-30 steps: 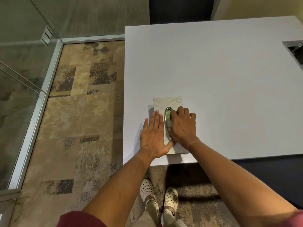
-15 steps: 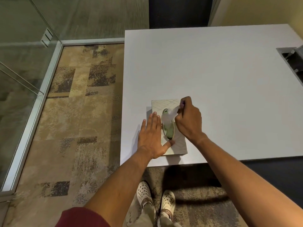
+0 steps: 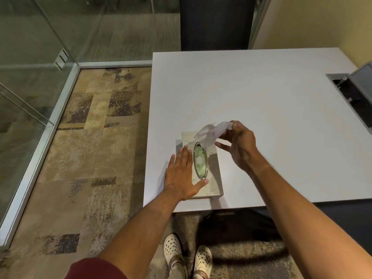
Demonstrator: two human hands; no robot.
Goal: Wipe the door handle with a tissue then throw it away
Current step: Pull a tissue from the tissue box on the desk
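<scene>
While the white bench (image 3: 261, 117) carries the tissue box (image 3: 213, 178), the left hand (image 3: 181, 178) lies flat on it. Right hand (image 3: 239, 146), lately at the slot, now pinches a tissue (image 3: 209, 133) half drawn out; wiping awaits, door handle unseen.

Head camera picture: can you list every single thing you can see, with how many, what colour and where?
table: one, white, right half
tissue box: one, pale patterned, table's near left corner
tissue: one, white, coming out of the box's oval slot
hatch: one, grey, open, table's right edge
carpet: patchy brown, left floor
glass wall: far left
shoes: two, white, bottom
left hand: flat on the box
right hand: fingers pinching the tissue
</scene>
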